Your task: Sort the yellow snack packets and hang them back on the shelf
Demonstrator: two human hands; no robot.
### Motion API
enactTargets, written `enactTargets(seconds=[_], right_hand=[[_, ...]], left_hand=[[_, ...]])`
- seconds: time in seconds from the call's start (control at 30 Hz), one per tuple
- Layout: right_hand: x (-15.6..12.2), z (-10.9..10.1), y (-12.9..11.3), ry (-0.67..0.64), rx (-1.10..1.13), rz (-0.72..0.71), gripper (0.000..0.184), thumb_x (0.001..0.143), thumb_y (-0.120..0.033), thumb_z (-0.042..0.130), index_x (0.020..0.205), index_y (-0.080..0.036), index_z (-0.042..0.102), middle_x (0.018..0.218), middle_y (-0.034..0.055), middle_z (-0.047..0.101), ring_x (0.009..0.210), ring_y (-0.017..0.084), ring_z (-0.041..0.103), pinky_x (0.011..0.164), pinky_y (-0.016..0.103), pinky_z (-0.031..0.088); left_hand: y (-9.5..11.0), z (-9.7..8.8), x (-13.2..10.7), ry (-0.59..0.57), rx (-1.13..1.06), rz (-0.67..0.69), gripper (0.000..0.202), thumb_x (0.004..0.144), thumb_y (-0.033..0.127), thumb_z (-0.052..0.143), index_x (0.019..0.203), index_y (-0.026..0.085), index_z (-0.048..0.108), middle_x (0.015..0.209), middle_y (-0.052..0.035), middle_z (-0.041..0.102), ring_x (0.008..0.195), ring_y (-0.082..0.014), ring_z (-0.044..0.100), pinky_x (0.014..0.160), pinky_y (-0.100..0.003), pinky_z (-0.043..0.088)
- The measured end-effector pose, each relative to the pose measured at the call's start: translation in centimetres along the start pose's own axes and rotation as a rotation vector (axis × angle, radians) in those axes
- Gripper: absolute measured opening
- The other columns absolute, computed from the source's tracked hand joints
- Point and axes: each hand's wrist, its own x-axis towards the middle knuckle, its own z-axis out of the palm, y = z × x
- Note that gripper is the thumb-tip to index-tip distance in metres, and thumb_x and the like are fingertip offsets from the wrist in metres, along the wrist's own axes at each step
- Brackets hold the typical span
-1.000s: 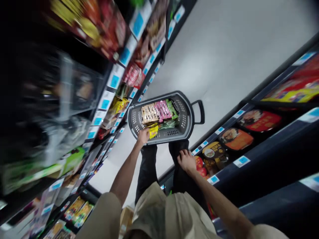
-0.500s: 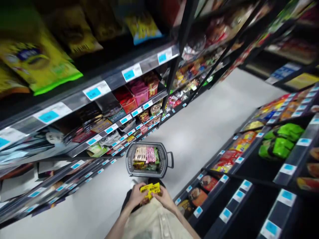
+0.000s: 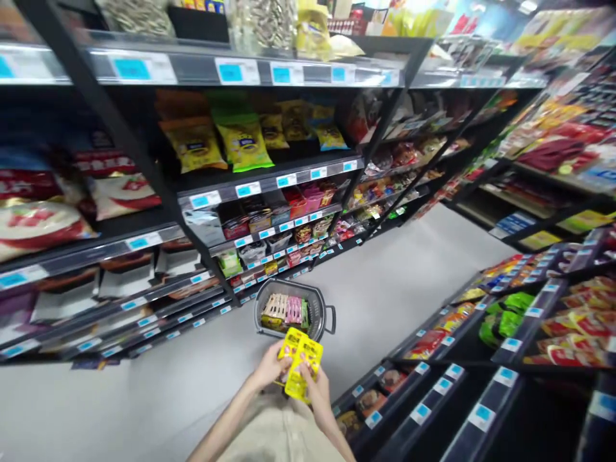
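Both my hands hold yellow snack packets (image 3: 299,360) in front of my chest. My left hand (image 3: 270,369) grips them from the left side, and my right hand (image 3: 315,388) grips them from the lower right. Just beyond the packets, a grey shopping basket (image 3: 318,303) stands on the floor with beige, pink and green packs (image 3: 285,308) lying in it.
I stand in a shop aisle with a pale grey floor (image 3: 394,289). Black shelves (image 3: 269,176) with snack bags and blue price tags run along the left. Lower shelves (image 3: 505,321) with bowls and packets line the right. The aisle runs on ahead to the right.
My left hand picked yellow packets out of the basket and both hands now hold them near my chest. The view has swung up from the floor to the shelves.
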Motion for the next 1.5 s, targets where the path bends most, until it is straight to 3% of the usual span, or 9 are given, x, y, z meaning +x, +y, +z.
enactTargets(seconds=[0.1, 0.2, 0.37, 0.47, 0.6, 0.83, 1.07, 1.27, 1.5], right_hand=[[-3.6, 2.6, -1.2, -0.195, -0.125, -0.085, 0.059, 0.061, -0.07, 0.085, 0.091, -0.02, 0.077, 0.089, 0.0089, 0.08, 0.083, 0.032, 0.074, 0.077, 0.044, 0.061], [-6.3, 4.2, -1.8, -0.312, -0.185, -0.112, 0.056, 0.07, -0.067, 0.083, 0.094, -0.018, 0.075, 0.089, 0.0097, 0.079, 0.08, 0.029, 0.073, 0.073, 0.04, 0.06], [-8.9, 5.9, -2.2, -0.377, -0.103, -0.021, 0.06, 0.076, -0.072, 0.076, 0.101, -0.017, 0.072, 0.092, 0.01, 0.079, 0.082, 0.028, 0.075, 0.074, 0.037, 0.061], [-9.5, 7.1, -2.0, -0.347, -0.102, 0.025, 0.066, 0.075, -0.079, 0.071, 0.101, -0.018, 0.072, 0.094, 0.0098, 0.079, 0.082, 0.028, 0.075, 0.071, 0.037, 0.061], [-9.8, 9.0, -2.2, -0.354, -0.097, -0.005, 0.063, 0.076, -0.078, 0.071, 0.099, -0.019, 0.07, 0.093, 0.0082, 0.079, 0.079, 0.026, 0.074, 0.069, 0.035, 0.061], [-10.5, 11.2, -3.0, -0.31, -0.12, -0.13, 0.059, 0.082, -0.074, 0.067, 0.104, -0.019, 0.07, 0.099, 0.0087, 0.079, 0.086, 0.025, 0.073, 0.074, 0.033, 0.058], [-11.5, 9.4, -0.9, -0.253, -0.104, -0.097, 0.058, 0.082, -0.072, 0.068, 0.103, -0.018, 0.071, 0.097, 0.0074, 0.077, 0.082, 0.023, 0.07, 0.073, 0.033, 0.058], [-12.2, 8.6, -0.2, -0.236, -0.033, -0.044, 0.053, 0.08, -0.069, 0.073, 0.1, -0.019, 0.071, 0.094, 0.0055, 0.077, 0.081, 0.022, 0.07, 0.073, 0.032, 0.058], [-12.7, 9.2, -0.3, -0.383, -0.008, -0.042, 0.046, 0.075, -0.063, 0.08, 0.09, -0.021, 0.071, 0.086, 0.0038, 0.077, 0.074, 0.02, 0.069, 0.069, 0.031, 0.057]], left_hand=[[-2.9, -3.7, -7.0, 0.176, -0.192, 0.075, 0.064, 0.06, 0.054, 0.088, 0.113, 0.023, 0.07, 0.104, -0.0077, 0.077, 0.096, -0.0293, 0.074, 0.09, -0.041, 0.059], [-6.1, -6.5, -13.3, 0.345, -0.346, 0.022, 0.067, 0.056, 0.058, 0.091, 0.11, 0.026, 0.07, 0.103, -0.0079, 0.079, 0.097, -0.0329, 0.077, 0.091, -0.044, 0.06], [-7.8, -8.0, -18.9, 0.647, -0.497, 0.061, 0.076, 0.055, 0.056, 0.094, 0.115, 0.02, 0.066, 0.104, -0.0113, 0.08, 0.089, -0.0309, 0.078, 0.083, -0.041, 0.062], [-6.5, -7.7, -19.4, 0.729, -0.501, 0.149, 0.073, 0.063, 0.056, 0.091, 0.118, 0.017, 0.064, 0.107, -0.0135, 0.079, 0.09, -0.0293, 0.078, 0.081, -0.039, 0.062], [-4.3, -7.8, -19.1, 0.711, -0.371, 0.255, 0.065, 0.074, 0.054, 0.085, 0.12, 0.015, 0.063, 0.108, -0.0154, 0.079, 0.092, -0.0286, 0.078, 0.079, -0.036, 0.062], [-1.8, -8.9, -19.2, 0.671, -0.304, 0.35, 0.063, 0.075, 0.049, 0.085, 0.122, 0.014, 0.062, 0.104, -0.0141, 0.079, 0.087, -0.0264, 0.078, 0.074, -0.033, 0.061], [-3.5, -8.5, -18.7, 0.615, -0.362, 0.388, 0.068, 0.072, 0.043, 0.089, 0.127, 0.017, 0.06, 0.122, -0.0149, 0.074, 0.107, -0.0275, 0.074, 0.094, -0.038, 0.058], [-5.3, -7.7, -18.8, 0.62, -0.557, 0.357, 0.073, 0.071, 0.052, 0.089, 0.131, 0.019, 0.062, 0.12, -0.0156, 0.075, 0.099, -0.0284, 0.076, 0.088, -0.04, 0.06], [-5.2, -8.5, -19.5, 0.787, -0.545, 0.404, 0.071, 0.07, 0.054, 0.089, 0.127, 0.019, 0.066, 0.114, -0.0137, 0.077, 0.093, -0.0248, 0.076, 0.083, -0.035, 0.061]])
